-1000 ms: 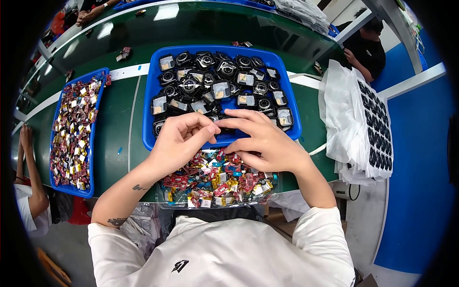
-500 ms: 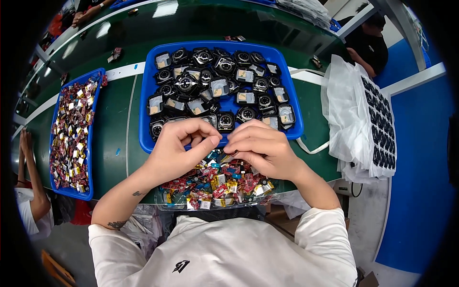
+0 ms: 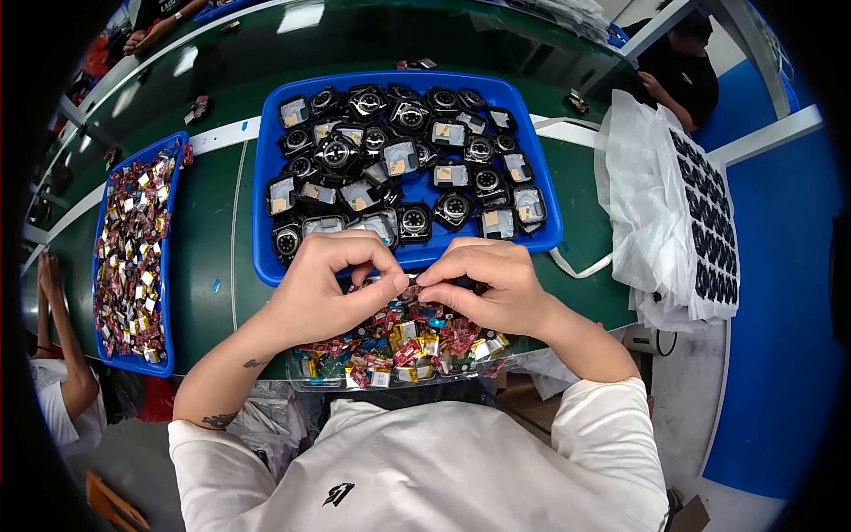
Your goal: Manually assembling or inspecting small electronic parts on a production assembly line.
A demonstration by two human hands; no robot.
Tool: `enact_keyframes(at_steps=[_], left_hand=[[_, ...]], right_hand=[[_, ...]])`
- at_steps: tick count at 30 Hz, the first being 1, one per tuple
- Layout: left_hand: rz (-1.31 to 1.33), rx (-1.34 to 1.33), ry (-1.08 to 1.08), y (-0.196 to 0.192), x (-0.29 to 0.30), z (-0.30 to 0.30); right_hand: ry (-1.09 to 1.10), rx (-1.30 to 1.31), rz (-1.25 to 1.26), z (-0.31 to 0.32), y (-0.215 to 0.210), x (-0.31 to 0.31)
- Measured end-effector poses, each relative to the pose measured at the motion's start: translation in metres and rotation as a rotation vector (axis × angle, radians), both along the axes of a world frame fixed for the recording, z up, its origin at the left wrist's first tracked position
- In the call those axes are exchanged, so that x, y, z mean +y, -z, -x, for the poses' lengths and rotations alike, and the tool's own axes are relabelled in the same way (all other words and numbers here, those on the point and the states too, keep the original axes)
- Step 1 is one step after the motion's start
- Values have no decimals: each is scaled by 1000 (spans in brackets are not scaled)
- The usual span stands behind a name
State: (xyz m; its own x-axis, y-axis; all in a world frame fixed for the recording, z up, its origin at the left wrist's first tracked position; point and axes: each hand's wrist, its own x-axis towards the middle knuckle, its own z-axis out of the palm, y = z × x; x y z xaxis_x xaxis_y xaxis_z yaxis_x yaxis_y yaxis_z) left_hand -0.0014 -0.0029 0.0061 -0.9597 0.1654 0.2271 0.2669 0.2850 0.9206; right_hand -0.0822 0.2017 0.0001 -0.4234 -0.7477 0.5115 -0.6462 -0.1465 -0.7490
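Observation:
My left hand [image 3: 341, 288] and my right hand [image 3: 487, 284] meet fingertip to fingertip, each in a pinch, over a clear plastic tray [image 3: 310, 384]. Whatever lies between the fingertips is too small and covered to name. Below them the tray holds a heap of small red circuit boards, with white-and-yellow battery-like blocks [image 3: 380, 379] and blue bits. Just beyond my knuckles stands a large blue tray [image 3: 556, 217] filled with black watch cases [image 3: 454, 210]. Some show a round dark face, others a pale rectangular inside.
A second blue tray [image 3: 142, 363] of red boards and battery-like pieces lies to the left. Stacked white sheets [image 3: 643, 195] with rows of black parts [image 3: 705, 230] stand at right. Co-workers' hands [image 3: 49, 275] show at far left; another person [image 3: 683, 75] sits at far right.
My right fingers have drawn lower and closer to the left fingertips, the two pinches now nearly touching. The view has shifted slightly; the trays stay in place.

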Motion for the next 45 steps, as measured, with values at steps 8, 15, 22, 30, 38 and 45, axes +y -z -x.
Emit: enact_keyframes(at_steps=[8,15,22,30,38,45], left_hand=[[-57,-24,-86,-4,3,-2],[49,84,-43,-2,3,-1],[-350,-121,-115,9,6,-4],[151,-44,-29,-8,4,-3],[26,40,-51,-2,6,-1],[-27,-58,-71,-1,3,-3]], right_hand=[[140,-102,-23,-2,-8,2],[74,-172,-34,-8,-6,2],[200,-4,-23,-1,-5,5],[164,73,71,-6,4,-1],[-35,-126,38,-4,1,4],[57,-98,54,-7,-3,1]])
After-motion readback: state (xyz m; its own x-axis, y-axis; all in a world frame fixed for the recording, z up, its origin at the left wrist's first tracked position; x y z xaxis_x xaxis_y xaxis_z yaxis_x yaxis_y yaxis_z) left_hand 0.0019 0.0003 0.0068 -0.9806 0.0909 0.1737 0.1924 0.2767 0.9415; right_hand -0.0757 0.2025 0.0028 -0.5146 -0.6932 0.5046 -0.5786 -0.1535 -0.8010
